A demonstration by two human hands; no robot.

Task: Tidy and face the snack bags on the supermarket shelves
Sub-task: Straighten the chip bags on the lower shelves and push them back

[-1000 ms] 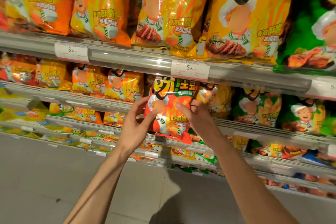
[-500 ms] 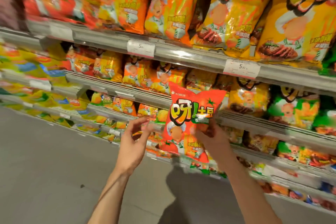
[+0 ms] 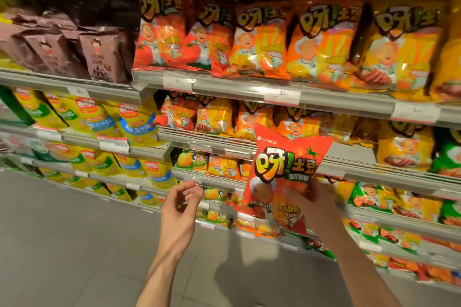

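The red snack bag (image 3: 284, 177) is being held upright at lower centre-right by the right hand (image 3: 311, 203), gripped around its lower half, matching red bags (image 3: 159, 32) lying upper left, while the left hand (image 3: 179, 204) is being kept loosely curled, empty.

Grey tiled floor (image 3: 62, 244) under tiered grey metal shelving (image 3: 224, 86) with white price tags (image 3: 282, 97).

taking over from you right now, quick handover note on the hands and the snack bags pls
Right hand grips the red tomato snack bag by its lower half, upright, label facing out, held off the shelves.
Left hand holds nothing, fingers loosely curled beside it.
Matching red bags stand at the left end of the upper shelf.
Done: bag picked out. Left: likely place it with its kind, then face the rows.
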